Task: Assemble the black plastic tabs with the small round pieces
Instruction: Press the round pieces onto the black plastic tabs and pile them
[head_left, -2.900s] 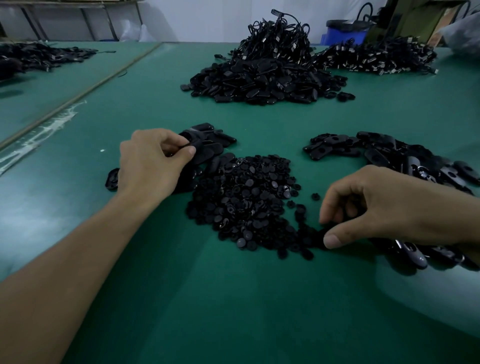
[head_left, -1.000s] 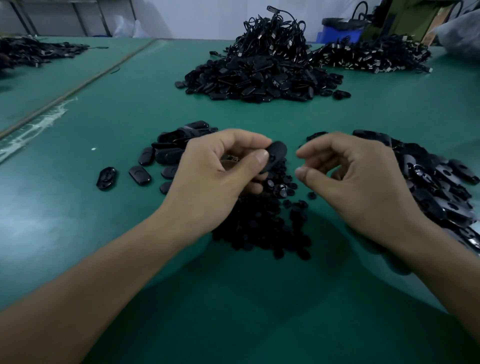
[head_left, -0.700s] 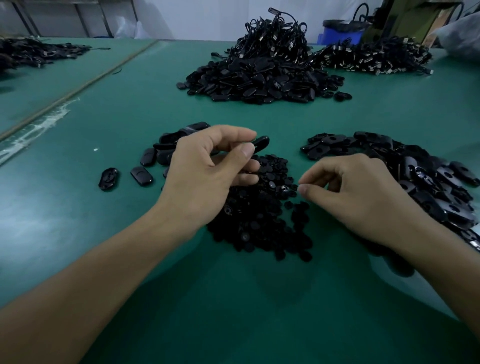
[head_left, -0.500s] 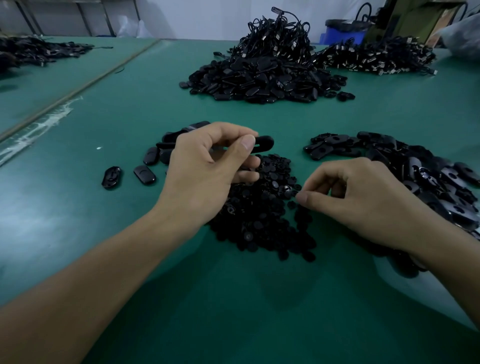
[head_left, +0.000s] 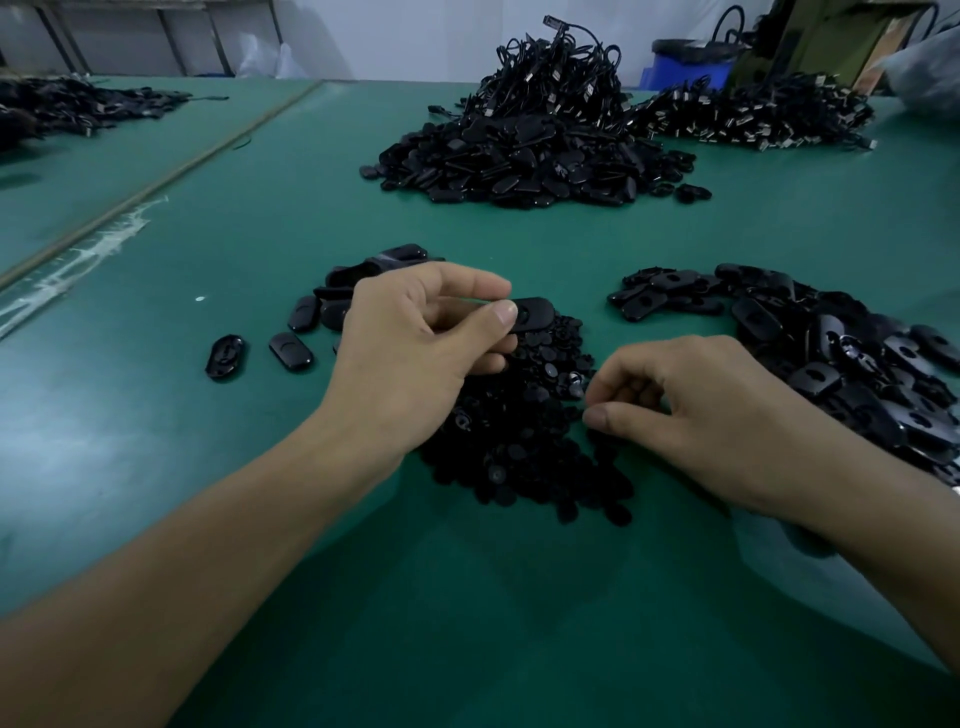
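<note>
The left hand (head_left: 415, 353) is clamped on one black plastic tab (head_left: 530, 313) by its near end, thumb on top, holding it just above the pile of small round pieces (head_left: 524, 431) at mid-counter (head_left: 467, 623). The right hand (head_left: 691, 415) pinches at the pile's right edge; whether it grips a piece cannot be determined. The tab is a flat, glossy oblong with a central hole, probably light, stiff and slightly slippery, so grip it by the edges, leaving the hole exposed.
</note>
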